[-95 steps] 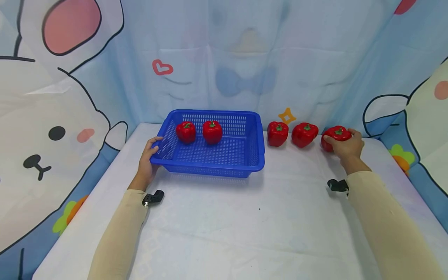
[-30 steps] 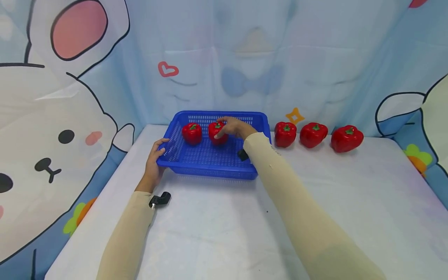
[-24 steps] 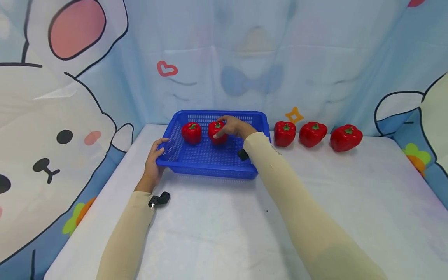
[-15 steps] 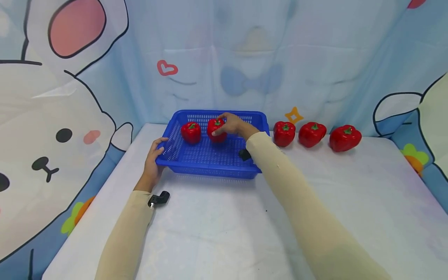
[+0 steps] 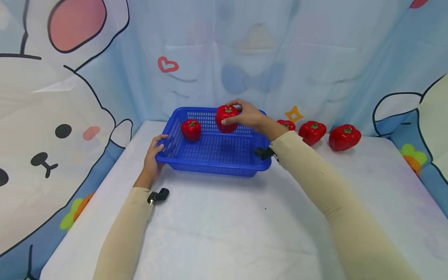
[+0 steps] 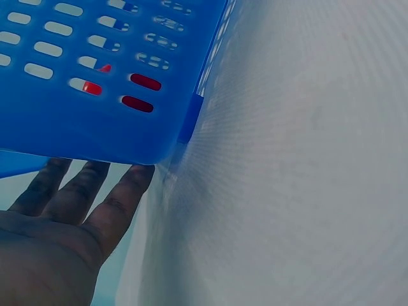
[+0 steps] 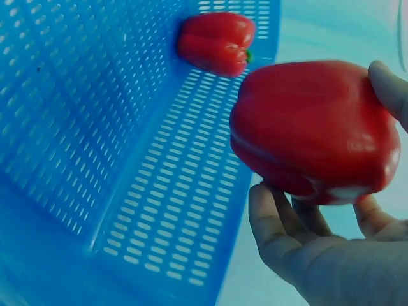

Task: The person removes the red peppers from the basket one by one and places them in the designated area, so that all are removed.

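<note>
My right hand (image 5: 246,115) pinches a red bell pepper (image 5: 226,118) with a green stem, held up over the back right part of the blue plastic basket (image 5: 210,166). In the right wrist view, this bell pepper (image 7: 312,127) sits between thumb and fingertips, above the basket floor. Another bell pepper (image 5: 191,130) lies inside, toward the left. At the basket's left rim is my left hand (image 5: 152,161), holding the edge; the left wrist view shows several of its fingers (image 6: 118,207) reaching under the rim, the thumb out of sight there.
On the white table (image 5: 224,229), right of the basket, three more bell peppers stand in a row: one partly behind my right arm (image 5: 287,124), a middle bell pepper (image 5: 312,132), and a far-right bell pepper (image 5: 344,137). A printed curtain (image 5: 252,58) hangs behind.
My right hand came from the rightmost pepper on the table to the right pepper in the basket, gripped it and lifted it up and rightward. The left hand stayed at the basket rim.
</note>
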`<state>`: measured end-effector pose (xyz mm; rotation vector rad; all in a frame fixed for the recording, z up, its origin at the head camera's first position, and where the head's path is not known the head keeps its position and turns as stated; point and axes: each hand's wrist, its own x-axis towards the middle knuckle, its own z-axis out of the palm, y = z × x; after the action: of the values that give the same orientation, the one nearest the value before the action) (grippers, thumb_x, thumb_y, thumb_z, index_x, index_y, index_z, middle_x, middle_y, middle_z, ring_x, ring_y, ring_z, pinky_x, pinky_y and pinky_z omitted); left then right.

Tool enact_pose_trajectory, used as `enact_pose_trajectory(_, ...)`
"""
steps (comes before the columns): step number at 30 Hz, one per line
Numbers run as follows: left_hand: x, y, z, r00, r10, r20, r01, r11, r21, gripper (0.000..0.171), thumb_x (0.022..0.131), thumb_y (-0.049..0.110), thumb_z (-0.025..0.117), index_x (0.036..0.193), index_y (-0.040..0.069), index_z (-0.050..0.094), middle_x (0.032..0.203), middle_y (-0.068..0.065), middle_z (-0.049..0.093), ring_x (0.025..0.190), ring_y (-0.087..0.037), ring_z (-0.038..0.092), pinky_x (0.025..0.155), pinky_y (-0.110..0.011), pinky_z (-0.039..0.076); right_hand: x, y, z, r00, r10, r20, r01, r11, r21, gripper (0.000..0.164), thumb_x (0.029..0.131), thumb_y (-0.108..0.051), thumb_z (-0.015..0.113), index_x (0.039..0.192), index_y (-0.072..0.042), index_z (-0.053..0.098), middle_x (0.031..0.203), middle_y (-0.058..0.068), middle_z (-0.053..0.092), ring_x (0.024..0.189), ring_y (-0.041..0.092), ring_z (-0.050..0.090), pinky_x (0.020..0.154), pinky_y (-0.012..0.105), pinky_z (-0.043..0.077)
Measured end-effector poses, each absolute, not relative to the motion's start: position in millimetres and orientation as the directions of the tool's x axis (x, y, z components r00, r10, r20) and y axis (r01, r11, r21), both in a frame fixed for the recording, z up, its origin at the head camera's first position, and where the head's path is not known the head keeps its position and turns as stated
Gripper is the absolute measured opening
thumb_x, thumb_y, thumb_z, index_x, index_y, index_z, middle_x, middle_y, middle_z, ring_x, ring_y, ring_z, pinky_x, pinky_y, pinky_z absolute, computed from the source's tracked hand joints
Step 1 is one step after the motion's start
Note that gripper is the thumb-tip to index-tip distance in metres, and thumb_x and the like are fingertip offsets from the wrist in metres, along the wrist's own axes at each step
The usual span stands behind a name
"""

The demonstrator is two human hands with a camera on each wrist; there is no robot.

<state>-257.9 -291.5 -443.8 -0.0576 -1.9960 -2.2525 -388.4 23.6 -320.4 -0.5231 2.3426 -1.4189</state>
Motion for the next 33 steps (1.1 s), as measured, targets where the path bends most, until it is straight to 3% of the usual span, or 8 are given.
enact_pose_trajectory(8,-257.7,-292.8,-443.1,-0.991,-0.081,0.11,0.121,-0.157,0.98,0.033,0.1,0.022,0.031,0.129,0.031,0.045,0.147,-0.01,0.036,0.12,-0.029,0.047,0.086,-0.03,0.05,-369.7,66.6,-315.9,-0.912,-0.41,-0.026,-0.161,0.414,-0.896,0.072,0.083,-0.025,0.079,0.144,-0.021,0.039,0.146,0.015,0.041,0.13,0.034,0.045,0.101,0.051,0.048)
enact_pose_trajectory(23,-251.8,-294.2,-440.5,-0.991,-0.083,0.108,0.119,-0.145,0.982,0.034,0.101,0.023,0.029,0.131,0.031,0.044,0.15,-0.009,0.032,0.12,-0.025,0.046,0.086,-0.027,0.05,-339.2,147.4,-337.7,-0.979,-0.201,0.042,-0.125,0.422,-0.898,0.084,0.081,-0.039,0.079,0.151,-0.027,0.033,0.15,0.013,0.039,0.134,0.033,0.041,0.102,0.055,0.046)
enact_pose_trajectory(33,-253.1,-290.9,-440.6,-0.991,-0.067,0.112,0.12,-0.131,0.984,0.033,0.102,0.025,0.03,0.132,0.031,0.042,0.151,-0.009,0.031,0.121,-0.028,0.047,0.083,-0.025,0.052,-321.0,171.8,-353.6,-0.989,-0.128,0.067,-0.117,0.438,-0.891,0.086,0.085,-0.038,0.075,0.154,-0.021,0.027,0.155,0.017,0.034,0.14,0.037,0.035,0.103,0.056,0.045)
